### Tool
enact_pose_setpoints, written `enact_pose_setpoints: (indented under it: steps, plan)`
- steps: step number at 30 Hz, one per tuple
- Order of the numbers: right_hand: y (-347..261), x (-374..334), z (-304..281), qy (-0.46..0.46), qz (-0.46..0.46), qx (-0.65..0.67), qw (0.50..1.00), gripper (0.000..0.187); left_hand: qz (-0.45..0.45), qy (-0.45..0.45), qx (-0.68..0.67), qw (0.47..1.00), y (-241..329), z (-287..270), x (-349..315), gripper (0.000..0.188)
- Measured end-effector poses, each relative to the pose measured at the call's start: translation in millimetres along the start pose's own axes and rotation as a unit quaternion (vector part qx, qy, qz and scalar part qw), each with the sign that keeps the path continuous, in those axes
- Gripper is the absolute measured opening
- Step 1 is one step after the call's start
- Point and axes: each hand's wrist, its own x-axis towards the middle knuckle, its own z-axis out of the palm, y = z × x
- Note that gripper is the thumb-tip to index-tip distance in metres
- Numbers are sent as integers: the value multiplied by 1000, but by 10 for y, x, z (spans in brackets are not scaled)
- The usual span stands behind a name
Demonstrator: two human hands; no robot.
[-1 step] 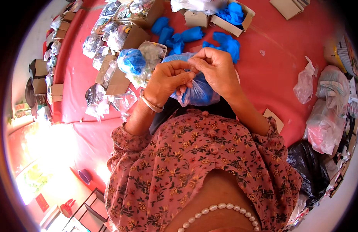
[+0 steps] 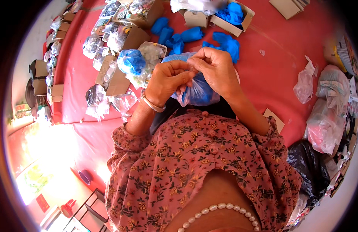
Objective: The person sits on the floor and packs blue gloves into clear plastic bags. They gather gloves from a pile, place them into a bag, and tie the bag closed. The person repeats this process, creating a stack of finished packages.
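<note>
A clear plastic bag [image 2: 201, 92] with blue contents sits in front of my lap, below both hands. My left hand [image 2: 172, 79], a bangle at its wrist, is closed, thumb and fingers pinched together at the top of this bag. My right hand [image 2: 214, 69] pinches close beside it, its fingertips nearly meeting the left ones. Both hands appear to grip the bag's gathered plastic, though the exact bit between the fingertips is too small to make out. A tied clear bag of blue material [image 2: 131, 62] lies to the left of my left hand.
Loose blue bundles [image 2: 192, 34] lie beyond my hands on the red floor covering [image 2: 272, 58]. An open carton [image 2: 244, 25] holds more blue pieces. Cartons and packed plastic bags [image 2: 119, 36] crowd the far left. Filled plastic bags [image 2: 326, 123] and a black bag [image 2: 308, 166] line the right.
My fingers have shifted very slightly at the top of the bag. Everything else looks the same.
</note>
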Motion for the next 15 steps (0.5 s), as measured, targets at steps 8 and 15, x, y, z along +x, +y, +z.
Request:
enact_pose_setpoints:
  steps: [8, 15]
  plan:
    - [-148, -131, -44, -22, 134, 20, 991, 12, 27, 32, -97, 994, 10, -17, 62, 12]
    - [-4, -93, -13, -54, 31, -85, 994, 10, 49, 22, -94, 994, 4, -44, 48, 13]
